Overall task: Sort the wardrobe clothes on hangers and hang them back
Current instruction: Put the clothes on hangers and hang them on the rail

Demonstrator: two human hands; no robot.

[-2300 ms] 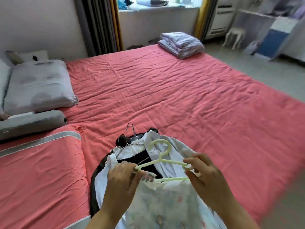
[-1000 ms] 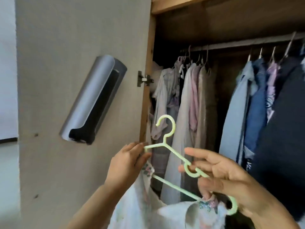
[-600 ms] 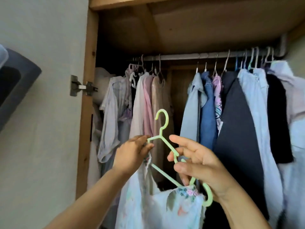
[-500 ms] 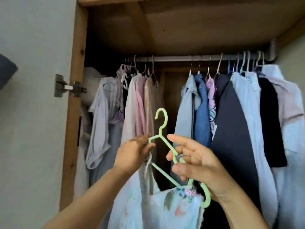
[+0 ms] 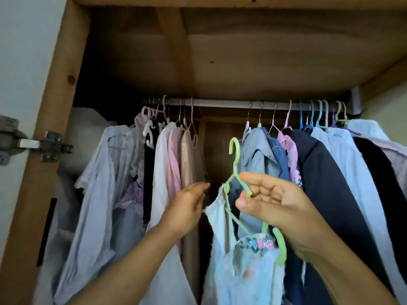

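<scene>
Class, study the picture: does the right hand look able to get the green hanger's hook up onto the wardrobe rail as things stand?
Probably yes. The right hand holds the green hanger below a bare stretch of the rail, between the two groups of hung clothes, and nothing blocks the way up. The left hand is open beside it.

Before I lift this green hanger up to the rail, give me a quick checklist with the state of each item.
1. Green hanger held by right hand: ok.
2. Floral garment on hanger: ok at both ends.
3. Hook upright and free of other clothes: ok.
4. Gap on rail between beige garment and light blue shirt: ok.
5. Left hand clear of hanger, by the beige garment: ok.
6. Hook facing the right way for the rail: cannot tell.
</scene>
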